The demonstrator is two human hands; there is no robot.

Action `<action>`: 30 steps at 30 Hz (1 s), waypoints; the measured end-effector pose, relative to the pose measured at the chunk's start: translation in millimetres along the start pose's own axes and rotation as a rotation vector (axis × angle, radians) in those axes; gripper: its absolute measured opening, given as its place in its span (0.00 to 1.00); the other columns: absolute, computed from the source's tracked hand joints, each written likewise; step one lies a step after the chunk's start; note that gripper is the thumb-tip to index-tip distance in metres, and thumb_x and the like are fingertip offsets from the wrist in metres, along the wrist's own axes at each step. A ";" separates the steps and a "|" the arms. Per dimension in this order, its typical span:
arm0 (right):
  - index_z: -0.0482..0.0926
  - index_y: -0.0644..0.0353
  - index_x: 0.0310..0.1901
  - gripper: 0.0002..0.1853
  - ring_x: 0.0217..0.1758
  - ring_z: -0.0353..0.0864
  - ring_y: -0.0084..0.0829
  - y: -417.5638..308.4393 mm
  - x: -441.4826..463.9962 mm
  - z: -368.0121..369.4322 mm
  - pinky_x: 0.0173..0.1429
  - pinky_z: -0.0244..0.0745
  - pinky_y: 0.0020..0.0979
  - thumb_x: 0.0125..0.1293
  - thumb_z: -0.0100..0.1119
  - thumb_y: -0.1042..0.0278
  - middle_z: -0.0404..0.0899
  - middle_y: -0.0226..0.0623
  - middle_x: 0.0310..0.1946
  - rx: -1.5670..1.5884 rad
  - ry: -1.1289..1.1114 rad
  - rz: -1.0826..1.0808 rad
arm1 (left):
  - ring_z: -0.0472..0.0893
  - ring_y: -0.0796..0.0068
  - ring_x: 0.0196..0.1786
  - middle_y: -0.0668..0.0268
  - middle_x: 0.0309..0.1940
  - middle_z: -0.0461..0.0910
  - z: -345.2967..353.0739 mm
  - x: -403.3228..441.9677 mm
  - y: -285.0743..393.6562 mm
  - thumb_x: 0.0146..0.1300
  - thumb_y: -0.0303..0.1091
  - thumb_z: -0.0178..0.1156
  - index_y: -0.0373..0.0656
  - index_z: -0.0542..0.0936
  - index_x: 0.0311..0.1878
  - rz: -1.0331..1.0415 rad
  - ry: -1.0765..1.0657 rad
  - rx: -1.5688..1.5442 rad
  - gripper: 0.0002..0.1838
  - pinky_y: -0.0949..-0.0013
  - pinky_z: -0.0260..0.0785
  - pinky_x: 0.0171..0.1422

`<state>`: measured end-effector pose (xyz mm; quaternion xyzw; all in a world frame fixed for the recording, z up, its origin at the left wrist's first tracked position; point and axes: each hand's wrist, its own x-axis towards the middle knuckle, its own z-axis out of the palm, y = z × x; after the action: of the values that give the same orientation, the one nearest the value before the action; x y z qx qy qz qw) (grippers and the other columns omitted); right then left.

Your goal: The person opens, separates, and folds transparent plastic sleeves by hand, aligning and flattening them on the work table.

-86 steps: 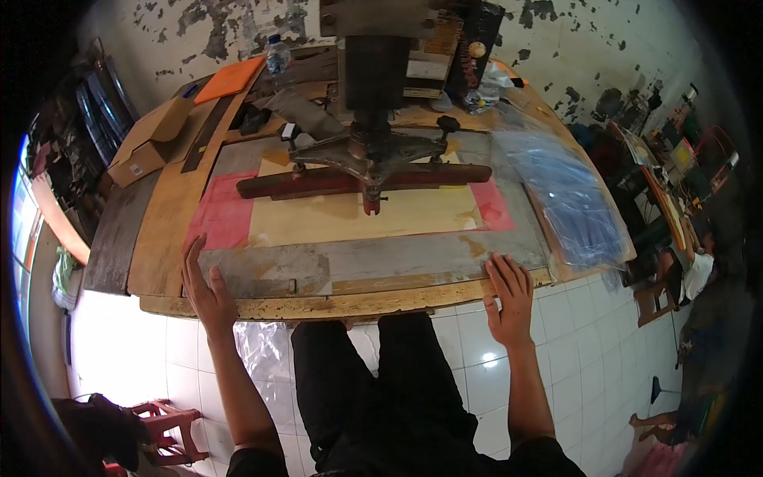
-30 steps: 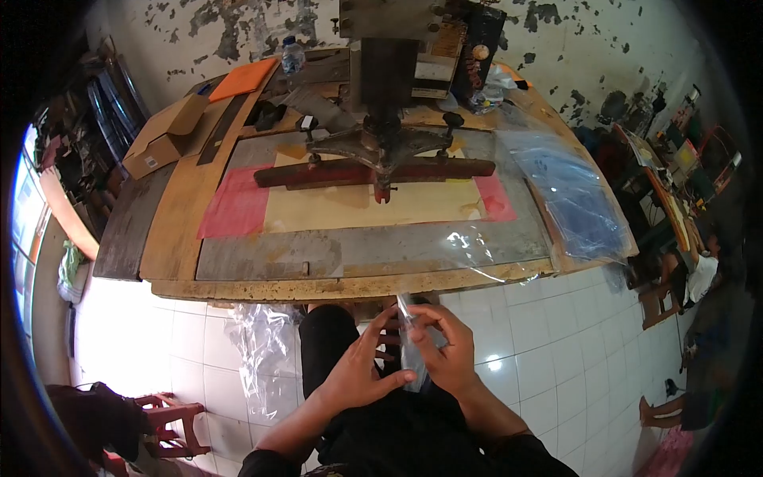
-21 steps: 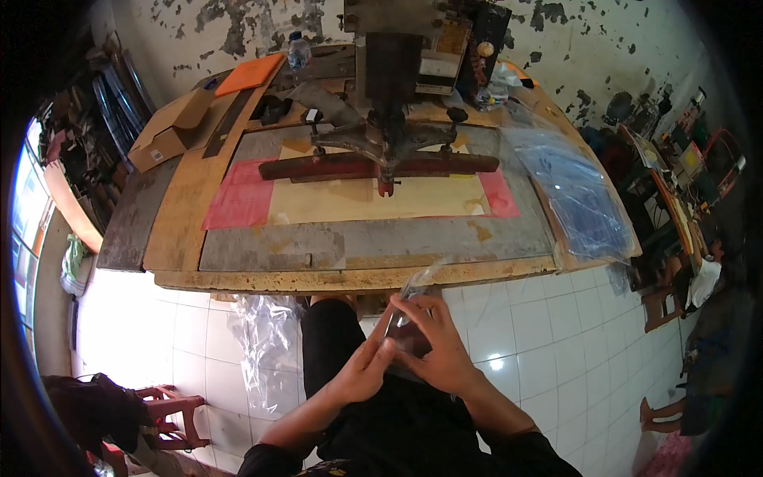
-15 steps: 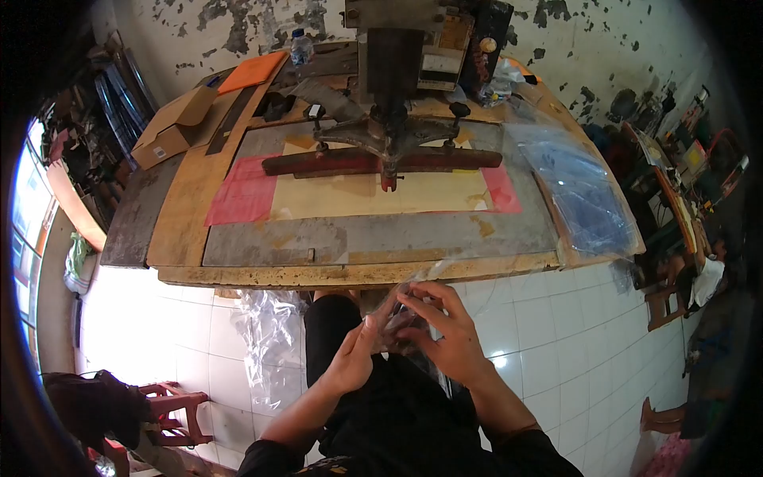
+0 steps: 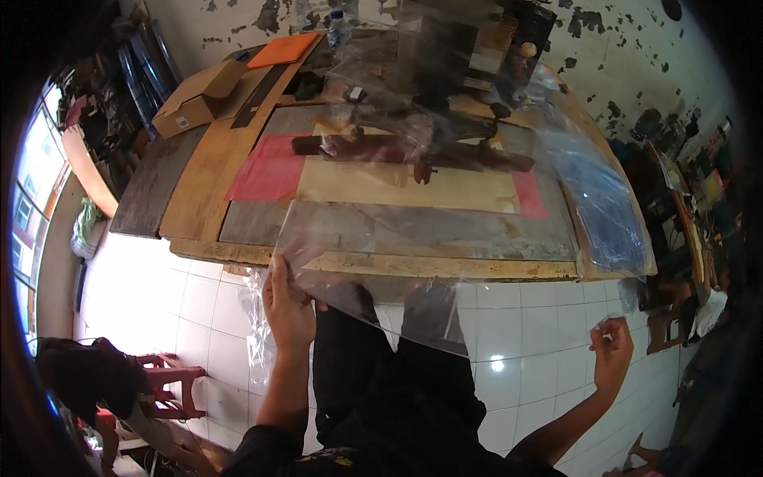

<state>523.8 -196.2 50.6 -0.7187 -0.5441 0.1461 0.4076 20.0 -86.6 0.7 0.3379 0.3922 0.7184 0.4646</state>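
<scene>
Clear plastic sheet (image 5: pixel 389 290) extends rightward along the worktable (image 5: pixel 208 181) from the pinching left hand (image 5: pixel 290 316); curled right hand (image 5: pixel 611 351), hold unclear

With the press bar (image 5: pixel 373 149) as your reference, the layered sheet (image 5: pixel 469 188) lies beneath it on the table (image 5: pixel 199 175). Your left hand (image 5: pixel 289 306) is in front and left of the bar, gripping the film (image 5: pixel 366 266), which spans the space before it. Your right hand (image 5: pixel 612 354) is in front and right; whether it touches the film is hard to tell. Right of the bar lies the bagged stack (image 5: pixel 596 208); left, the box (image 5: pixel 191 102); behind-left, the bottle (image 5: pixel 335 32).
</scene>
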 end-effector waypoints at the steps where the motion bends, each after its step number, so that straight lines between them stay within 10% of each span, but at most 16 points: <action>1: 0.79 0.62 0.52 0.13 0.46 0.79 0.28 4.3 -1.1 -2.8 0.53 0.79 0.29 0.68 0.67 0.82 0.77 0.34 0.44 0.049 -0.033 0.101 | 0.91 0.64 0.46 0.47 0.61 0.84 -0.5 -0.6 -4.4 0.87 0.48 0.43 0.30 0.72 0.71 -0.017 -0.007 -0.045 0.29 0.73 0.78 0.23; 8: 0.71 0.56 0.73 0.29 0.74 0.74 0.48 -66.0 -5.2 76.1 0.78 0.68 0.51 0.72 0.56 0.83 0.75 0.45 0.69 -0.335 0.344 -0.180 | 0.90 0.61 0.54 0.44 0.71 0.75 13.2 -8.2 -26.6 0.86 0.41 0.46 0.38 0.64 0.79 -0.158 0.009 -0.240 0.26 0.65 0.88 0.39; 14: 0.70 0.57 0.75 0.35 0.77 0.71 0.52 -91.7 -12.6 108.6 0.81 0.64 0.50 0.68 0.71 0.66 0.74 0.48 0.71 -0.020 -0.400 -0.614 | 0.90 0.56 0.56 0.43 0.70 0.76 12.6 -23.3 -22.7 0.86 0.36 0.45 0.50 0.55 0.84 -0.142 -0.010 -0.180 0.28 0.64 0.89 0.43; 20: 0.72 0.61 0.73 0.30 0.78 0.72 0.54 -82.6 -51.0 210.5 0.78 0.68 0.52 0.71 0.67 0.69 0.75 0.50 0.70 -0.363 -0.101 -0.583 | 0.89 0.54 0.55 0.49 0.63 0.80 13.4 -34.2 -8.1 0.82 0.29 0.48 0.49 0.56 0.84 -0.206 -0.004 -0.075 0.31 0.63 0.88 0.47; 22: 0.76 0.62 0.69 0.22 0.79 0.71 0.54 -53.4 -47.5 214.6 0.79 0.68 0.51 0.75 0.59 0.77 0.77 0.49 0.68 0.001 0.007 -0.476 | 0.87 0.53 0.58 0.51 0.63 0.79 9.2 -38.3 -10.4 0.79 0.28 0.51 0.48 0.57 0.84 -0.243 -0.024 0.031 0.32 0.62 0.87 0.52; 26: 0.86 0.58 0.54 0.12 0.61 0.81 0.40 -53.6 -41.9 171.4 0.69 0.70 0.46 0.72 0.61 0.76 0.84 0.34 0.53 -0.106 0.218 -0.612 | 0.72 0.45 0.74 0.49 0.71 0.71 20.8 -47.2 4.8 0.64 0.32 0.73 0.45 0.66 0.79 0.534 0.077 1.060 0.42 0.48 0.67 0.76; 30: 0.89 0.48 0.48 0.09 0.49 0.79 0.30 -67.7 -55.7 127.0 0.64 0.66 0.42 0.67 0.71 0.65 0.82 0.22 0.42 -0.201 0.278 -0.821 | 0.75 0.46 0.71 0.52 0.72 0.72 62.0 -79.8 32.0 0.61 0.51 0.77 0.46 0.74 0.75 0.418 -0.879 0.898 0.42 0.48 0.69 0.73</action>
<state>375.6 -187.0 8.7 -0.4921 -0.7359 -0.1793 0.4291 87.0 -153.9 47.9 0.8295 0.3536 0.3554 0.2462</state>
